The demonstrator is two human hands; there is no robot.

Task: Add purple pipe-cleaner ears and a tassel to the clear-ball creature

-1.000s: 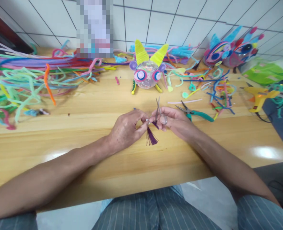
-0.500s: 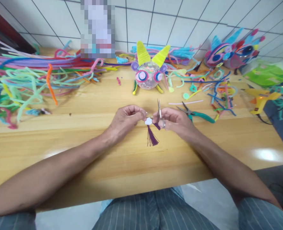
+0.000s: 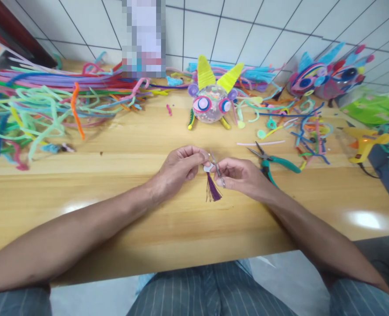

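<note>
My left hand (image 3: 187, 163) pinches a small piece with a white tag-like patch (image 3: 208, 167) at its top. From it hangs a dark purple tassel (image 3: 213, 188), its threads fanned out above the table. Small scissors (image 3: 217, 169) are in my right hand (image 3: 238, 175), blades pointing up and tilted towards the left fingertips. The right fingertips meet the white patch from the other side. Beyond the hands stands a clear ball-shaped figure (image 3: 210, 109) with yellow horns and pink-and-blue eyes.
Green-handled pliers (image 3: 273, 160) lie just right of my right hand. A yellow glue gun (image 3: 365, 142) rests farther right. Pipe cleaners (image 3: 39, 109) pile up at left, with cut scraps (image 3: 308, 131) at right. Two more figures (image 3: 326, 79) stand behind them.
The scissors have tipped from nearly upright to leaning left. A second purple strand beside the right fingers no longer shows. The whole view has shifted slightly.
</note>
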